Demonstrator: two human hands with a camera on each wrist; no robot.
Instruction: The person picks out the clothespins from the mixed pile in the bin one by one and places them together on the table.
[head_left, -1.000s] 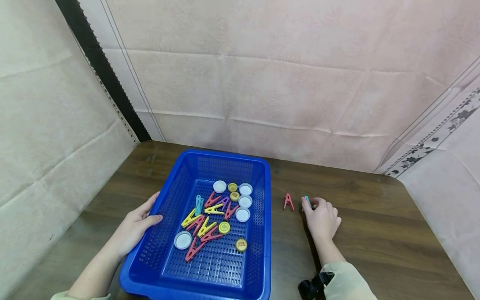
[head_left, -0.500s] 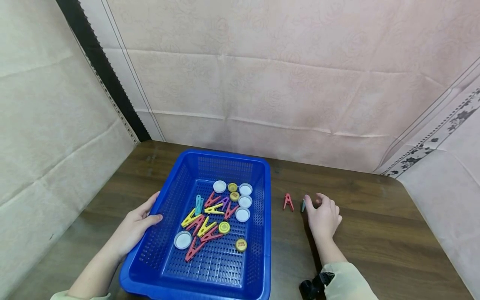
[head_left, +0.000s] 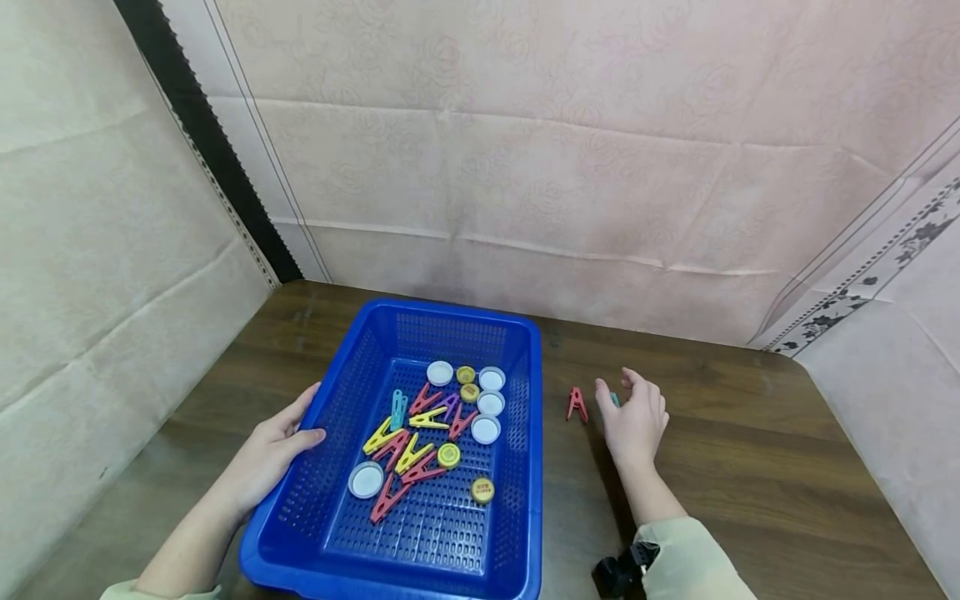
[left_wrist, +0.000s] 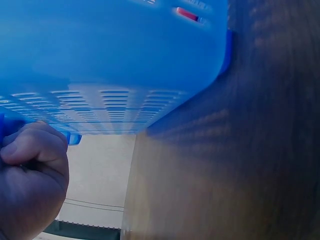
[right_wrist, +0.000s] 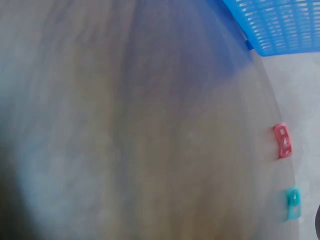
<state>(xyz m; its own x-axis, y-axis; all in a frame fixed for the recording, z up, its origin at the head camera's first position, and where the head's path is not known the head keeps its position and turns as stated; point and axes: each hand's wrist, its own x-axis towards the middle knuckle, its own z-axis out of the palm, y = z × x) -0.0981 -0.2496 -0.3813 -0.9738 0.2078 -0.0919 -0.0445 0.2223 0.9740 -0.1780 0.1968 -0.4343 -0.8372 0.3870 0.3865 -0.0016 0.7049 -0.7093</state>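
Observation:
My left hand (head_left: pixel 273 450) grips the left rim of a blue plastic basket (head_left: pixel 531 467); in the left wrist view the fingers of that hand (left_wrist: pixel 37 155) are curled at the basket's edge. To the basket's right, my right hand (head_left: pixel 636 421) hovers low over the table with thumb and forefinger spread. A teal clothespin (head_left: pixel 615 399) shows between them, partly hidden by the hand. The right wrist view has this teal clothespin (right_wrist: pixel 293 203) on the tabletop, apart from the sliver of finger at the frame's edge. A red clothespin (head_left: pixel 577 404) lies between hand and basket.
Inside the basket lie red, yellow, teal and purple clothespins, such as a yellow clothespin (head_left: pixel 428 418), with white caps (head_left: pixel 366 480) and yellow caps (head_left: pixel 482 490). A brown wooden table (head_left: pixel 750 467) carries everything. Pale cloth (head_left: pixel 525 183) hangs behind it and at both sides.
The right hand has shifted slightly left and its thumb and forefinger have spread apart. The teal clothespin, earlier left of the thumb, now shows between them. The left hand and basket stay put.

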